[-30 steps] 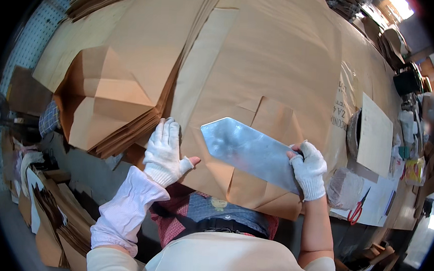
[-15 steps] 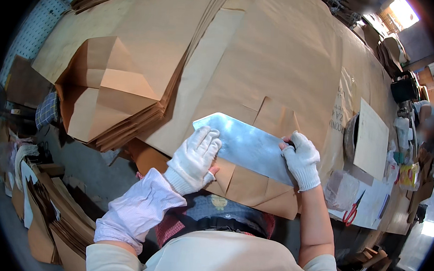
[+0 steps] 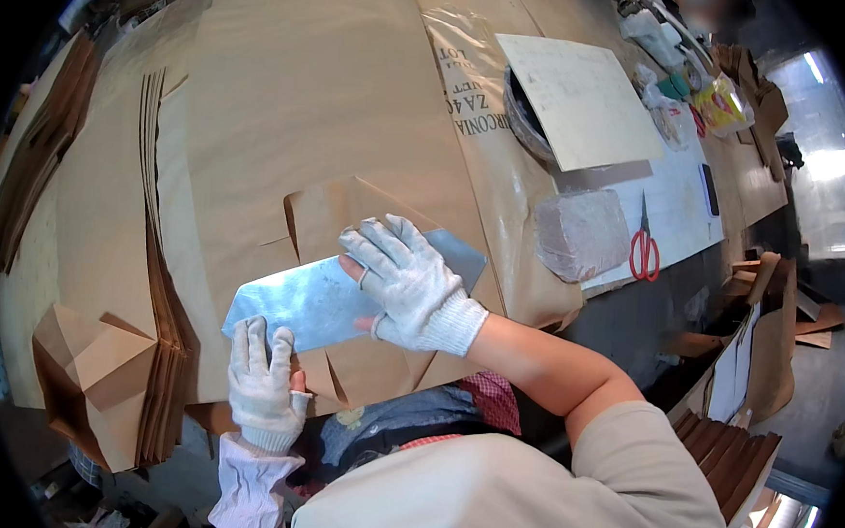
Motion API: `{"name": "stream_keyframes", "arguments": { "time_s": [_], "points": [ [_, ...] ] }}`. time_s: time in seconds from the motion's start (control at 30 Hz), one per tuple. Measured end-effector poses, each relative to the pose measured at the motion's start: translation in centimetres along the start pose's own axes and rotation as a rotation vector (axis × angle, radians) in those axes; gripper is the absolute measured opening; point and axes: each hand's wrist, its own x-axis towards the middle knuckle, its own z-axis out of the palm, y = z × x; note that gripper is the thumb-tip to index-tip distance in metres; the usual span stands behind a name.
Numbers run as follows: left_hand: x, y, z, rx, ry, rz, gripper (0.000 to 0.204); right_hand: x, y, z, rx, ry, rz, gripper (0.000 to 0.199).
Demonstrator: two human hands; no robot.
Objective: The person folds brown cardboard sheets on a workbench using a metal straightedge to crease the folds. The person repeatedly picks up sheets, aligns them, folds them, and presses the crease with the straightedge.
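A shiny metal plate [image 3: 290, 299] with angled corners lies across the near end of a large brown paper bag [image 3: 307, 92]. Folded paper flaps [image 3: 388, 202] show beyond and below the plate. My left hand [image 3: 265, 390], in a white knit glove with bare thumb tip, rests its outstretched fingers on the plate's left end. On the plate's right half lies my right hand [image 3: 411, 288], gloved likewise, flat with its fingers spread. It covers part of the metal. Neither hand grips anything.
At left stands a stack of folded paper bags [image 3: 159, 374], its top one opened out. To the right are a plastic-wrapped block [image 3: 581, 233], red-handled scissors [image 3: 644, 250] and a pale board [image 3: 582, 100] over a round container. More brown paper [image 3: 42, 154] is piled far left.
The view has swung to the right. My right hand has left the plate's right edge and now lies flat on top of it. My left hand stays at the left end.
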Motion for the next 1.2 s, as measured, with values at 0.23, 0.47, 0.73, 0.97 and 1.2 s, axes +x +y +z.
{"name": "stream_keyframes", "arguments": {
  "time_s": [0.23, 0.47, 0.73, 0.97, 1.2],
  "points": [
    [2.7, 0.6, -4.7, -0.178, -0.168, 0.062, 0.07, 0.0, 2.0, 1.6, 0.23, 0.094, -0.037, 0.047],
    [2.6, -2.5, -0.5, -0.03, 0.16, 0.26, 0.039, -1.4, 3.6, -2.7, 0.343, -0.009, -0.239, 0.023],
    [3.1, -2.5, 2.2, -0.447, 0.048, -0.373, 0.033, -4.3, 3.5, 0.5, 0.115, 0.04, 0.185, 0.041],
    [11.9, -1.7, -3.9, -0.017, -0.247, -0.519, 0.085, 0.3, 2.8, -1.3, -0.16, -0.036, 0.512, 0.082],
    [14.0, -3.1, -3.7, -0.074, -0.383, -0.323, 0.062, 6.2, 2.6, -2.4, -0.155, -0.293, 0.411, 0.053]
  ]
}}
